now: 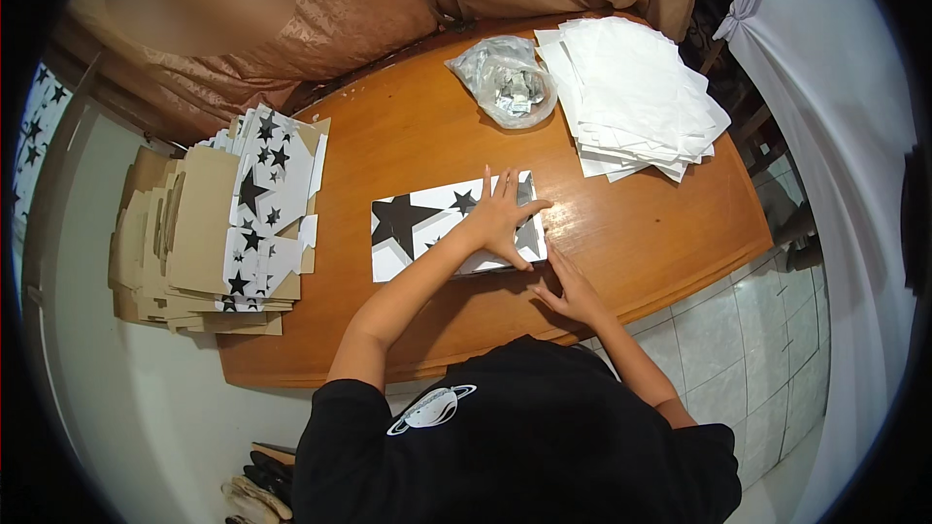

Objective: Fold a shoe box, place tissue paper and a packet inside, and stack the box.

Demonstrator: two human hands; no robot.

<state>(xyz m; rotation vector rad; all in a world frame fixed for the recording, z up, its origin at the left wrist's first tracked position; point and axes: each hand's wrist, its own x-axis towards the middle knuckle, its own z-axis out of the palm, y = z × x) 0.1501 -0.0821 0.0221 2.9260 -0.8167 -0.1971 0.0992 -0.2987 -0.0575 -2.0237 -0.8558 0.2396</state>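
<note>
A white cardboard box with black and grey stars lies on the wooden table in front of me. My left hand rests on the right part of its top, fingers spread wide. Beside the box's near right corner is my right hand, its fingers stretched out and the thumb apart, the fingertips at or close to the corner. Neither hand grips anything that I can see. The box's near side is mostly hidden under my left forearm.
Flat star-printed cardboard pieces lie on a tall brown cardboard stack at the left. Toward the back stand a clear plastic bag with small silvery contents and a pile of white paper sheets. The wooden table has a curved edge.
</note>
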